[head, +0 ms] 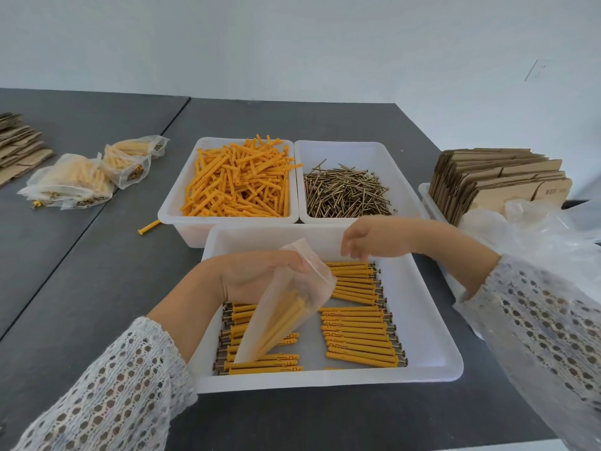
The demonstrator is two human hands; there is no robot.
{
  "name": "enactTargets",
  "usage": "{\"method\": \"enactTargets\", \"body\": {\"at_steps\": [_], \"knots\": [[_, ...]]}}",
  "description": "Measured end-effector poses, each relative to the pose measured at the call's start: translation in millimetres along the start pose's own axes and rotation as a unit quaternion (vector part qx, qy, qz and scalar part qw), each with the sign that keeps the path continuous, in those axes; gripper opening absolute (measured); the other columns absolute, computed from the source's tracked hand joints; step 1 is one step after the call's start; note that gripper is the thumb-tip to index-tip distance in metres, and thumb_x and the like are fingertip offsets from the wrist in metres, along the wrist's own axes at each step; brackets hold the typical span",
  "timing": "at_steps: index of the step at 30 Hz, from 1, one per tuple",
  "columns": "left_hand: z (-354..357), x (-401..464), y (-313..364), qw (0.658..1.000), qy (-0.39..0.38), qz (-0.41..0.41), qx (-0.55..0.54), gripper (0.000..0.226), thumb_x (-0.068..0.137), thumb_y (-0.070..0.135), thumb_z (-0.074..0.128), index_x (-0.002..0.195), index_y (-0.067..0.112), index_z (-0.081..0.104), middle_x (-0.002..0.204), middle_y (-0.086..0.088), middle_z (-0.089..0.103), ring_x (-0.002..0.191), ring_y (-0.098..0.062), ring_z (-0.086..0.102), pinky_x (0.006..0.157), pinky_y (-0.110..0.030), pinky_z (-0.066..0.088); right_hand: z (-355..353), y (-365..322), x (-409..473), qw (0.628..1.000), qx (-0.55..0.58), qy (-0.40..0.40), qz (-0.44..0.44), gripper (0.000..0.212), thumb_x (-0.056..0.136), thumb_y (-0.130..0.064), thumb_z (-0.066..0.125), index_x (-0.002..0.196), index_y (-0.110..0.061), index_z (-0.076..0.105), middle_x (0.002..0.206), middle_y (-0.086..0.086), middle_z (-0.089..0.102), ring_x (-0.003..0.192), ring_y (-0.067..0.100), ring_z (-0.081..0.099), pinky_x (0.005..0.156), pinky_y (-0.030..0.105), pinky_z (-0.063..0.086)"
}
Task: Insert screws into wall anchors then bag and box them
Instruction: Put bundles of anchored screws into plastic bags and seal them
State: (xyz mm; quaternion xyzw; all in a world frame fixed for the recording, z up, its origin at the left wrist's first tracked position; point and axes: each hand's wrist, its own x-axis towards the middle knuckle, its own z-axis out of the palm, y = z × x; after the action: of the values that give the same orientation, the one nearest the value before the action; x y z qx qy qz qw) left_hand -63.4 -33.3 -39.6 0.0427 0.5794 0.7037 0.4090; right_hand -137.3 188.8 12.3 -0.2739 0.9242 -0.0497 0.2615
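Left hand [257, 275] fingers pinch bag [286, 307]; right hand [374, 237] fingers loosely curled.

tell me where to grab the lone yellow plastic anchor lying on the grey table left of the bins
Pinch the lone yellow plastic anchor across its slim shaft near the middle, coming straight down from above. It lies flat on the grey table, apart from the white anchor bin except near its far end, so both long sides are free for fingertips.
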Motion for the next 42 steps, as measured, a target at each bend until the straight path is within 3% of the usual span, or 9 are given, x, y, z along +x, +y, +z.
{"method": "enactTargets", "body": {"at_steps": [3,9,12,18,25,31,35,39,42], "knots": [[-1,1,-1,1.000,-0.002,0.000,-0.004,0.058,0.071,0.030,0.071,0.126,0.014,0.059,0.109,-0.009,0.065,0.094,-0.019,0.063,0.083,-0.032,0.054,30,9,8,0.992,-0.116,0.013,0.050,0.031,0.103,-0.018,0.039,0.121,-0.007,0.062,0.118,0.011,0.063,0.107,0.028,0.060,0.093,0.034,0.049],[-3,0,-1,1.000,-0.002,-0.004,0.003,0.058,0.071,0.031,0.072,0.125,0.016,0.059,0.108,-0.008,0.065,0.095,-0.020,0.062,0.083,-0.032,0.053,68,20,15,0.971,-0.214,0.104,0.023,0.023,0.100,-0.017,0.048,0.121,-0.013,0.057,0.118,0.007,0.052,0.107,0.022,0.052,0.092,0.034,0.047],[-2,-1,0,1.000,-0.010,0.004,-0.009,0.051,0.072,0.028,0.071,0.121,0.017,0.061,0.105,-0.006,0.068,0.092,-0.018,0.064,0.081,-0.031,0.055,81,21,17,0.946,-0.289,0.145,0.021,0.031,0.094,-0.013,0.058,0.125,-0.012,0.052,0.123,0.008,0.051,0.113,0.024,0.051,0.093,0.034,0.047],[-1,-1,1,0.999,-0.018,0.017,-0.022,0.048,0.072,0.025,0.070,0.119,0.018,0.062,0.103,-0.005,0.068,0.091,-0.017,0.065,0.081,-0.031,0.056,81,18,14,0.932,-0.336,0.131,0.035,0.035,0.094,-0.017,0.062,0.127,-0.012,0.053,0.125,0.007,0.054,0.114,0.023,0.053,0.097,0.034,0.045],[0,-2,1,1.000,-0.004,0.011,-0.022,0.054,0.069,0.026,0.071,0.121,0.016,0.059,0.104,-0.007,0.068,0.090,-0.018,0.065,0.079,-0.031,0.056,70,13,6,0.941,-0.322,0.099,0.028,0.027,0.094,-0.014,0.059,0.120,-0.018,0.051,0.112,0.001,0.064,0.104,0.022,0.062,0.094,0.034,0.044],[1,-2,1,1.000,-0.012,0.010,-0.010,0.051,0.073,0.027,0.070,0.122,0.016,0.061,0.105,-0.006,0.069,0.088,-0.016,0.067,0.076,-0.029,0.056,11,11,-26,0.984,-0.146,0.097,0.030,0.021,0.098,-0.004,0.042,0.095,-0.022,0.053,0.082,-0.004,0.055,0.068,0.012,0.052,0.057,0.022,0.040],[0,-1,0,1.000,-0.013,0.007,-0.005,0.051,0.073,0.027,0.069,0.122,0.014,0.061,0.104,-0.006,0.070,0.087,-0.016,0.067,0.077,-0.029,0.056,-23,-2,-48,0.987,-0.137,0.082,0.003,0.025,0.101,-0.009,0.041,0.094,-0.021,0.062,0.078,-0.007,0.056,0.067,0.009,0.051,0.058,0.019,0.036],[3,-2,2,1.000,-0.019,0.005,-0.003,0.031,0.083,0.021,0.059,0.113,0.018,0.068,0.101,-0.005,0.072,0.087,-0.016,0.068,0.077,-0.029,0.056,-20,-28,-53,0.981,-0.187,0.053,-0.024,0.025,0.101,-0.014,0.040,0.095,-0.016,0.064,0.078,-0.004,0.057,0.066,0.011,0.050,0.060,0.023,0.043],[4,-3,2,1.000,-0.025,0.002,-0.001,0.042,0.078,0.021,0.064,0.119,0.013,0.062,0.100,-0.007,0.070,0.086,-0.017,0.066,0.078,-0.029,0.055,-13,-47,-50,0.982,-0.177,0.033,-0.063,0.024,0.101,-0.016,0.042,0.095,-0.013,0.065,0.079,-0.001,0.057,0.068,0.015,0.052,0.067,0.030,0.048]]}}
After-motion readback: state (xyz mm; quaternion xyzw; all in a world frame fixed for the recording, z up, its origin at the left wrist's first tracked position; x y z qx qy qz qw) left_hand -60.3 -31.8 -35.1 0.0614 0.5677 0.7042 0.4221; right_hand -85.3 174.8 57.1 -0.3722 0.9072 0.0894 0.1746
